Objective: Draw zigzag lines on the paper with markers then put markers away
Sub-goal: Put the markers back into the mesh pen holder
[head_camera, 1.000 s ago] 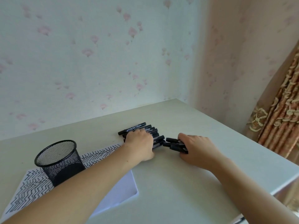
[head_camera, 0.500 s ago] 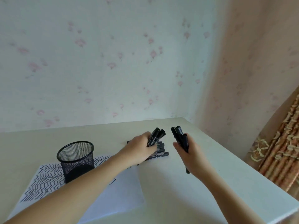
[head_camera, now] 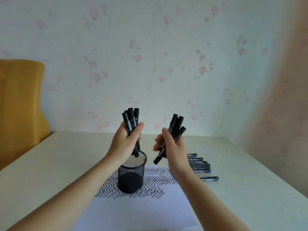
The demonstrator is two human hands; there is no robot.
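Item 1. Left hand point(head_camera: 124, 144): raised above the bench point(head_camera: 241, 189), fingers and thumb wrapped round a left bundle of black markers point(head_camera: 130, 121). The bundle stands close to upright; its lower ends hang just over the mouth of the pen cup, and whether they touch the rim cannot be told.

Item 2. Right hand point(head_camera: 173, 147): raised level with the left hand and a little apart from it, fingers curled round a right bundle of black markers point(head_camera: 176, 129). This bundle tilts, upper ends leaning away from the left hand, one lower end jutting down below the fingers toward the pen cup.

Item 3. Pen cup point(head_camera: 131, 175): black wire mesh, round, upright, directly below the left hand. It stands on the paper.

Item 4. Paper point(head_camera: 141, 209): white sheet lying flat on the bench beneath both forearms. Rows of black zigzag lines point(head_camera: 158, 179) cover its far part, around and beyond the pen cup; the near part is blank.

Item 5. Loose markers point(head_camera: 200, 165): a row of black markers lying side by side on the bench, just beyond and outboard of the right wrist, partly hidden by it. One more single marker point(head_camera: 209, 178) lies slightly apart, nearer the person.

Item 6. Yellow chair back point(head_camera: 20, 104): far outboard of the left hand, beside the bench edge.
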